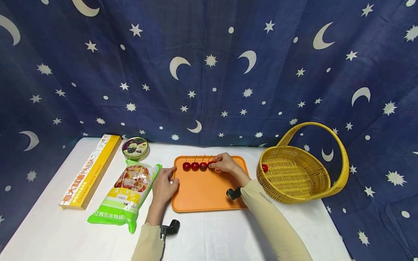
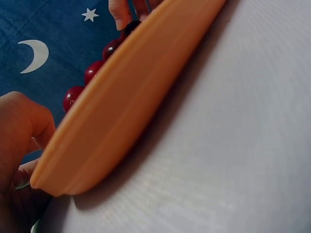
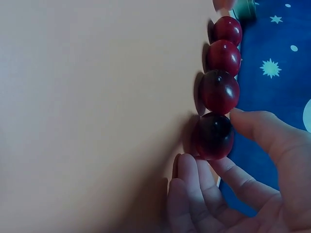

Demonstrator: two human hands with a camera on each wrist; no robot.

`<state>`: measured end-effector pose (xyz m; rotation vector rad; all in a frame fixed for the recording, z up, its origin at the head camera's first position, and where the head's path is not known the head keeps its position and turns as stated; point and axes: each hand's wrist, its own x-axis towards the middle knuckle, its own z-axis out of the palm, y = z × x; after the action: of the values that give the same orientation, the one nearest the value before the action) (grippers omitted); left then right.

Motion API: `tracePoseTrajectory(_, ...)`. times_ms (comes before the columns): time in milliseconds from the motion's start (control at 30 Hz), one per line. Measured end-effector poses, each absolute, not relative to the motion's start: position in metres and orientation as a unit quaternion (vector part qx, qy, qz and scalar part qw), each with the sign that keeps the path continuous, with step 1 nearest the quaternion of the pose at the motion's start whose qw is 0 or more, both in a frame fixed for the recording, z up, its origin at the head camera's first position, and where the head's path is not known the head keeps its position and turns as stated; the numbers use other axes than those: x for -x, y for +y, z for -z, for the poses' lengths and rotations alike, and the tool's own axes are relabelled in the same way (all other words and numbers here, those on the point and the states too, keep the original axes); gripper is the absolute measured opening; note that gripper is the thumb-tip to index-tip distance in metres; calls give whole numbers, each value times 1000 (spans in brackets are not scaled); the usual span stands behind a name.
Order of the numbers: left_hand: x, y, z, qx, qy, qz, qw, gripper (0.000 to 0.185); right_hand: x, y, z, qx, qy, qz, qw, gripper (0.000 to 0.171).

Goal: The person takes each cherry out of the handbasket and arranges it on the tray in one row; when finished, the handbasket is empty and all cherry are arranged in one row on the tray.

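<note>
The right hand (image 1: 225, 164) has its grip pinched on the fourth cherry (image 3: 214, 136), at the 3 o'clock end of a row at the tray's (image 1: 205, 195) 12 o'clock edge. The left hand (image 1: 164, 186), fingers loose, rests on the tray's 9 o'clock rim. A basket (image 1: 313, 188) stands at 3 o'clock.

Cherries (image 3: 214, 136): glossy, smooth skin. Tray (image 1: 202, 192): smooth matt orange plastic. Basket (image 1: 294, 181): woven yellow wicker, ribbed. Tablecloth (image 1: 228, 235): matt white. Backdrop (image 1: 209, 72): printed cloth. Bag (image 1: 130, 192): shiny plastic film.

4 dark red cherries (image 1: 199, 166) in a touching row along far edge of orange tray (image 1: 205, 195), stems up; the rightmost pinched by right hand (image 1: 225, 164).
</note>
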<state>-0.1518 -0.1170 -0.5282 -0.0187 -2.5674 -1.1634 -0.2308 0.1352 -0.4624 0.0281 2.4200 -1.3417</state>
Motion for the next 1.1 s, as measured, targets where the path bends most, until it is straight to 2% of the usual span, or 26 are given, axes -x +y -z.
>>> tracePoseTrajectory(333,153,-115,526,10,-899,410,155,47,228,147,451,-11,868,462,180,26)
tracePoseTrajectory(533,152,-118,526,7,-898,412,158,47,229,168,426,17,883,445,147,27)
tracePoseTrajectory(667,152,-119,527,5,-896,413,160,46,231,198,400,18,884,450,123,31)
tracePoseTrajectory(867,151,-119,529,3,-896,415,156,46,229,266,369,-40,866,485,115,38)
tracePoseTrajectory(1100,150,-117,530,4,-895,415,161,46,219,320,378,-105,841,514,131,42)
